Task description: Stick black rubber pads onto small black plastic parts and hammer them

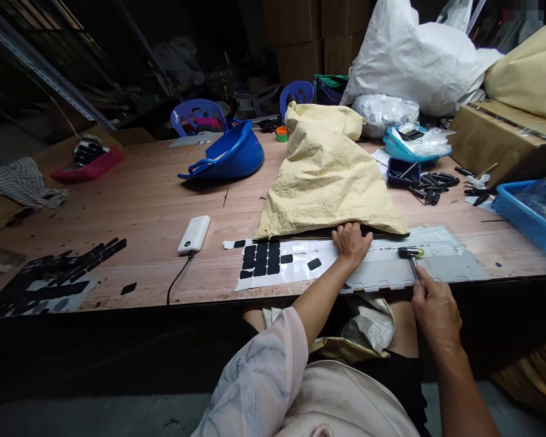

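My right hand (pixel 438 308) is closed around the handle of a small hammer (pixel 412 255), whose head is black with a yellowish face. The hammer head is over a grey-white board (pixel 436 246) at the table's front edge. My left hand (pixel 352 243) reaches to the dark open mouth of a yellow woven sack (pixel 330 176) lying on the table. Its fingertips are hidden at the opening, so what they hold, if anything, does not show. Left of that hand, a white sheet (pixel 295 258) carries rows of black rounded stickers (pixel 260 258).
A white power bank (pixel 195 233) with a cable and a blue basin (pixel 236 152) are to the left. Black strips (pixel 88 261) lie at far left. On the right are black plastic pieces (pixel 434 182), a cardboard box (pixel 505 136) and a blue tray (pixel 514 203).
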A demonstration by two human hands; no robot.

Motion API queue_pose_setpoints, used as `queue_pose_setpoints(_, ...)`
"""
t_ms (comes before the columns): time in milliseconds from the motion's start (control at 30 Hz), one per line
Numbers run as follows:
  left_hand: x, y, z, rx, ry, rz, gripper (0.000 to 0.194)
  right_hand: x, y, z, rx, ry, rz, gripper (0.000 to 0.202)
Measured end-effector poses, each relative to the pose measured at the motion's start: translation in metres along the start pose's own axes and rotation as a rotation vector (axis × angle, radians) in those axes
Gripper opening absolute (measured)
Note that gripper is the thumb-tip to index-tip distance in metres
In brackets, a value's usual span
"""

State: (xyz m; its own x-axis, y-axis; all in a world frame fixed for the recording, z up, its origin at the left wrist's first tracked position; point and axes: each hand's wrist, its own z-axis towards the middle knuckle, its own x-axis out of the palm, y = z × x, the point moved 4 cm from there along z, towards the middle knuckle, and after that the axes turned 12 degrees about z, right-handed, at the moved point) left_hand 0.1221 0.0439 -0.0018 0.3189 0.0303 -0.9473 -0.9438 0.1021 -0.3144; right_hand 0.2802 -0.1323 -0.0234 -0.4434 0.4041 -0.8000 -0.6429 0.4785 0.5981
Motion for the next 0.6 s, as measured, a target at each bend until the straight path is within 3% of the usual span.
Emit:
queue_pose_setpoints(167,-0.002,-0.001,-0.001,0.054,-0.001,-0.014,0.022,-0.001,-0.002,0.002,0.002,-0.003,0.001,0.053)
queue_pose_setpoints(333,-0.012,0.01,-0.016,0.15,-0.021,-0.072,0.014,-0.002,-0.002,0.003,0.028,0.014,0.001,0.055)
queue_pose_setpoints(467,-0.026,0.034,-0.033,0.266,0.019,-0.126,0.012,-0.003,-0.004,0.004,0.03,0.001,0.015,0.055)
queue_pose_setpoints(600,-0.038,0.073,-0.049,0.352,0.087,-0.16,0.011,-0.002,-0.007,0.006,-0.006,-0.012,0.022,0.055)
